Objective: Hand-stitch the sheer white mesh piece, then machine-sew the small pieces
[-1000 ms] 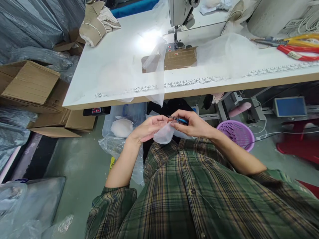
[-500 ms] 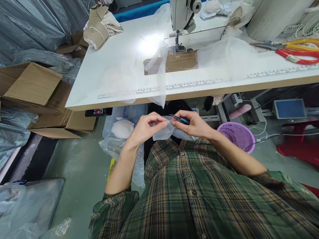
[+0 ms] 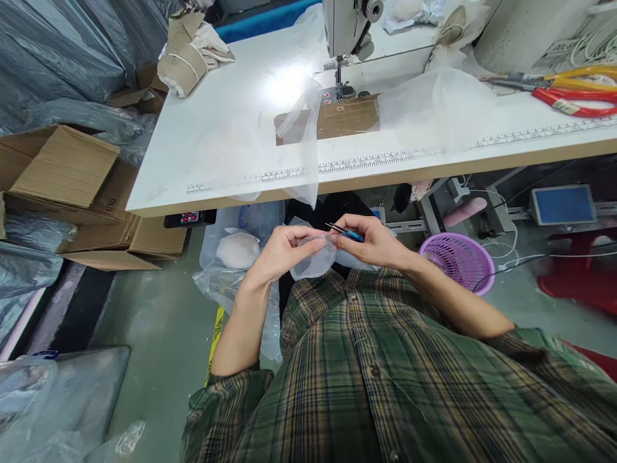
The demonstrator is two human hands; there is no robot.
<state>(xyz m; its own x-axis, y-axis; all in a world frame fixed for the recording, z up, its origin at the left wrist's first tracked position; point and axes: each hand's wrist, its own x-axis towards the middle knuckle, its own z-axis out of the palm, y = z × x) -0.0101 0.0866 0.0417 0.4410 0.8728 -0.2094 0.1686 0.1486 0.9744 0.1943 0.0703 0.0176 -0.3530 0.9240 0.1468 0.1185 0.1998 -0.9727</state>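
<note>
Sheer white fabric (image 3: 314, 258) hangs over my lap, just below the table edge. My left hand (image 3: 292, 251) is closed on it, thumb and forefinger pinching its upper edge. My right hand (image 3: 364, 239) is closed too, with small blue-and-black thread snips (image 3: 351, 235) lying across its fingers, blades pointing up and left. Its fingertips meet the fabric beside my left thumb, and the two hands nearly touch. More pale fabric shows below my right hand. What lies exactly between the right fingertips is hidden.
Ahead stands a white sewing table (image 3: 168, 154) with a sewing machine (image 3: 344, 32), brown cardboard (image 3: 349, 118) and red-handled scissors (image 3: 573, 103). A clear plastic bin (image 3: 209, 247) sits below left, a purple basket (image 3: 484, 267) below right. Cardboard boxes (image 3: 67, 167) stand at left.
The fabric under my left hand has shifted and spread into a rounder shape. Both hands stay nearly in place, still pinching, with the snips kept in my right hand. The view has tilted slightly.
</note>
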